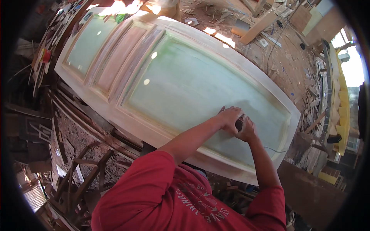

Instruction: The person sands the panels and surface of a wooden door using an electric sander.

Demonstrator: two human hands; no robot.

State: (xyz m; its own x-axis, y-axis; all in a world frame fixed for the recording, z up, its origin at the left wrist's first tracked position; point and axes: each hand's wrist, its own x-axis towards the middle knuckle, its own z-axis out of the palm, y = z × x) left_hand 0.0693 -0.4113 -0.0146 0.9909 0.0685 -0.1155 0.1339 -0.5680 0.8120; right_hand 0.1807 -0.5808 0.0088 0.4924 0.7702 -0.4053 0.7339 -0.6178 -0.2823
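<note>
A wooden door [127, 125] with pale green panels lies flat in front of me. On its large green panel [192, 84], toward the right end, my left hand [230, 117] and my right hand [248, 129] come together, both closed around a dark sander [239, 124]. Only a little of the sander shows between my fingers; its underside is hidden. A thin cord [275, 150] crosses the door's right end, near my right forearm. The narrow middle panel [122, 56] is pinkish bare wood, and a smaller green panel [90, 40] is at the far left.
Wood scraps [216, 17] litter the dirt floor beyond the door. A timber beam [258, 27] leans there. At lower left stands a dark wooden frame [86, 167]. A red round object [46, 56] rests on a cluttered surface at left. Bright sun patches fall along the door's far edge.
</note>
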